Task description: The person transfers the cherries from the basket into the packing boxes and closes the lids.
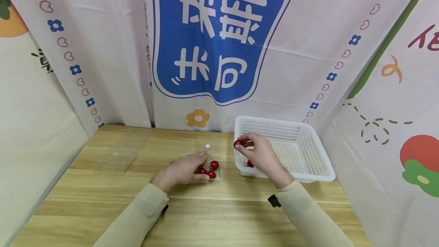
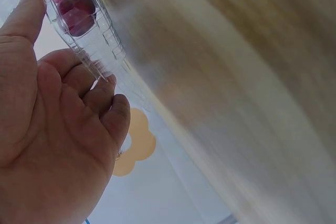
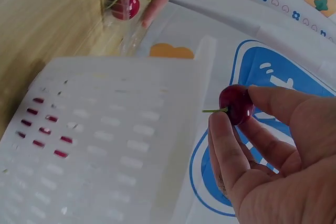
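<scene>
In the head view my right hand (image 1: 262, 155) pinches a dark red cherry (image 1: 238, 144) above the left rim of a white plastic basket (image 1: 317, 163). The right wrist view shows the cherry's short green stem pointing away from the fingertips. Another cherry (image 1: 250, 163) lies inside the basket, partly hidden by the hand. My left hand (image 1: 183, 169) rests against the left side of a clear plastic box (image 1: 220, 172), fingers fairly straight and thumb along the near part. Several cherries (image 1: 211, 174) are in that box, some partly covered by the hand.
At the back left of the wooden table (image 1: 212, 216) lies another clear plastic piece (image 1: 125, 149), its contents hard to make out. A small white spot (image 1: 207, 146) shows on the far part of the clear box. Printed cloth (image 1: 302, 29) hangs behind and beside the table.
</scene>
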Tool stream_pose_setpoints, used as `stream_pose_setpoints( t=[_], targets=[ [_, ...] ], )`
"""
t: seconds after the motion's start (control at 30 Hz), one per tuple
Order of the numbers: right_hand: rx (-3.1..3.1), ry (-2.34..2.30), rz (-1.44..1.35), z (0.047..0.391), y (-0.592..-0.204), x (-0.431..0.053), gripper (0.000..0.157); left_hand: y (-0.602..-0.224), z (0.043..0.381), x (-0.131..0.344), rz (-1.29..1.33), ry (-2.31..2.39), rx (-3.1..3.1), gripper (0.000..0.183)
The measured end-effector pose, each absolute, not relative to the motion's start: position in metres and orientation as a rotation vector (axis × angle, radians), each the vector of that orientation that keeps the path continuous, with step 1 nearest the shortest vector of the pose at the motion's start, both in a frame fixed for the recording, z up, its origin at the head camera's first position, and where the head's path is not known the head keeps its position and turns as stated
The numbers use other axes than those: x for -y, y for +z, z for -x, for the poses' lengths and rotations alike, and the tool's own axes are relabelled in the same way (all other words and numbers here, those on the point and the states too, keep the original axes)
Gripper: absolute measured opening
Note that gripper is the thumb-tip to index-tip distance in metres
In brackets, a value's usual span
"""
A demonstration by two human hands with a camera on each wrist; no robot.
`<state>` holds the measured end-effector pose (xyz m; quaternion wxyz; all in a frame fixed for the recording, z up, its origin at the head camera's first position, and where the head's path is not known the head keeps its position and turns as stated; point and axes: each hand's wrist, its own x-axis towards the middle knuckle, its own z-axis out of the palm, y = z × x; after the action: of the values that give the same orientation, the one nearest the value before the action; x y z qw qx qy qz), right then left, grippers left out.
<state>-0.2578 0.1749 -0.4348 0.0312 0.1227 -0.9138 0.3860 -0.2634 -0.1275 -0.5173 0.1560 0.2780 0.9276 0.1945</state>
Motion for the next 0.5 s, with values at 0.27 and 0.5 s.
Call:
stream_pose_setpoints(
  t=[0.27, 0.5],
  targets=[
    [2.78, 1.213, -0.45, 0.255, -0.432, -0.158, 0.016, -0.517, 0.264, 0.127, -0.781, 0.556, -2.658, 0.097],
    [2.779, 1.244, -0.481, 0.254, -0.433, -0.142, 0.016, -0.518, 0.264, 0.129, -0.783, 0.563, -2.66, 0.097]
  ],
)
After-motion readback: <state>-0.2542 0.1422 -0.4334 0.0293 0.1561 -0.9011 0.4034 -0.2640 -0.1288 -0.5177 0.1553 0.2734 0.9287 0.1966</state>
